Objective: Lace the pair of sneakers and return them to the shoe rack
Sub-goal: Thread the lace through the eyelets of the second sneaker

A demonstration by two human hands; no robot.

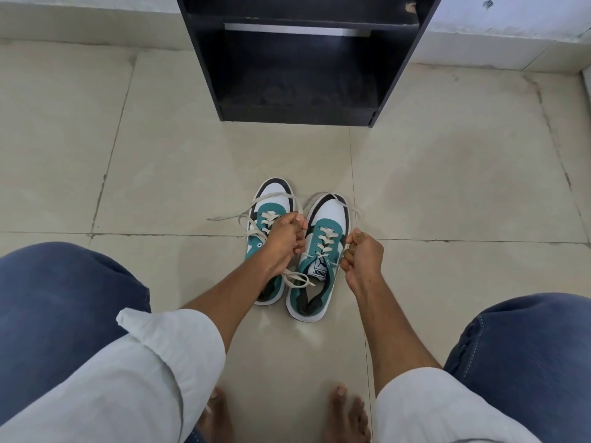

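Two teal, white and black sneakers stand side by side on the floor, toes pointing away from me. The right sneaker (323, 251) is laced with a cream lace (324, 241) up to its top eyelets. My left hand (286, 241) is closed on one end of that lace, and it covers part of the left sneaker (271, 199). My right hand (363, 254) is closed on the other end, beside the shoe's right edge. The left sneaker's lace (236, 215) trails loose across its toe and onto the floor.
A black shoe rack (300, 59) with open shelves stands against the wall straight ahead, beyond the sneakers. Beige floor tiles (144, 161) surround the shoes. My knees in blue jeans and my bare feet (347, 414) frame the bottom of the view.
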